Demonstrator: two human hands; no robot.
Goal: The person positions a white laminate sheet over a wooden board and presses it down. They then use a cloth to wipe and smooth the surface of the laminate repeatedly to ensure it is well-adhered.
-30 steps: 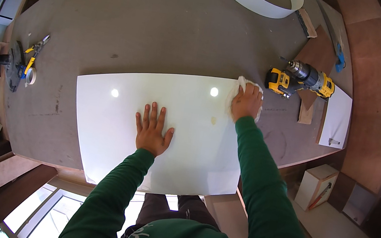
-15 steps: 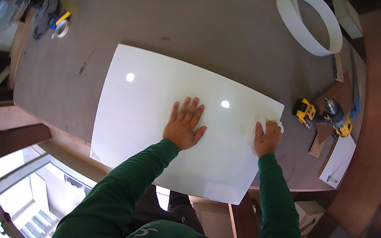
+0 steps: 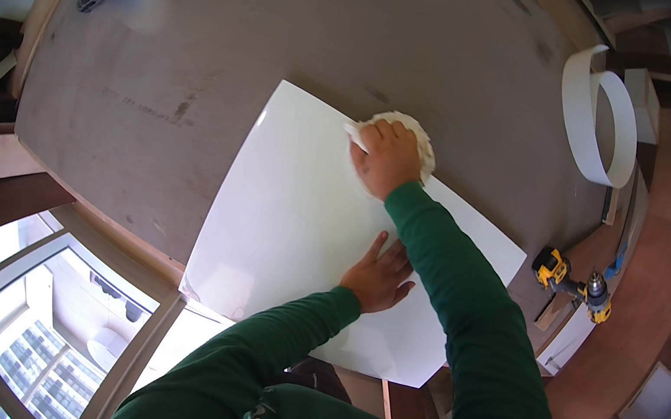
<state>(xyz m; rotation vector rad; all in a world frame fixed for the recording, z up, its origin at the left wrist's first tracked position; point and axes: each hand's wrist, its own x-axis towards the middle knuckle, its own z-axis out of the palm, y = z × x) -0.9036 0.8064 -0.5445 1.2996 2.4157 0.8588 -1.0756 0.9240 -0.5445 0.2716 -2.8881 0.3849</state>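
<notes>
A woodworking or fit-out workshop is being shown. A large bare board workbench (image 3: 195, 100), scuffed and stained, is filling most of the view, with a glossy white panel (image 3: 290, 220) lying across its near edge. A yellow cordless drill (image 3: 574, 282) is lying by the bench's right edge, and a coil of white edge banding (image 3: 600, 115) is sitting near the far right corner. Wooden offcuts and boards are being kept along the right side.

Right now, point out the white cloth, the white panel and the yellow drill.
white cloth (image 3: 417, 139), head view, on the bunched edge showing past the right hand's knuckles.
white panel (image 3: 287, 211), head view, on its bare glossy face.
yellow drill (image 3: 552, 268), head view, on its yellow body.
</notes>
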